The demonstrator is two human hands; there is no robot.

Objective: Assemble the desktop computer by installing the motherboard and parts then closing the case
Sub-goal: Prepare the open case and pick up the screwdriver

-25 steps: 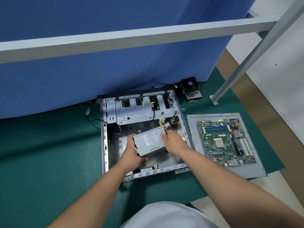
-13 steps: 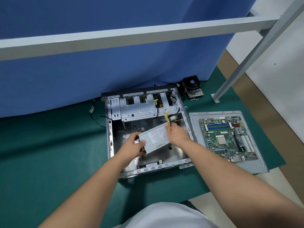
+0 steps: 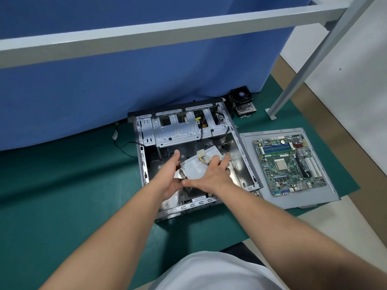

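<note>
The open grey computer case [image 3: 143, 164] lies on its side on the green mat. Inside it a silver power supply [image 3: 195, 167] sits tilted, with a white connector and yellow wires [image 3: 202, 156] lying on top. My left hand [image 3: 170, 174] presses flat against the supply's left side, fingers straight and pointing away from me. My right hand [image 3: 212, 176] lies spread over its top and right end, thumb stretched left toward the other thumb. The green motherboard [image 3: 290, 164] rests on the grey side panel [image 3: 293, 200] right of the case.
A black CPU cooler fan [image 3: 243, 100] stands behind the case by the blue curtain [image 3: 146, 80]. A slanted grey frame leg [image 3: 297, 82] meets the mat at the back right, and a grey bar [image 3: 167, 34] crosses overhead. A black cable [image 3: 125, 148] trails left of the case.
The power supply has turned and gone lower into the case. Both hands have loosened from gripping its ends to lying flat against it.
</note>
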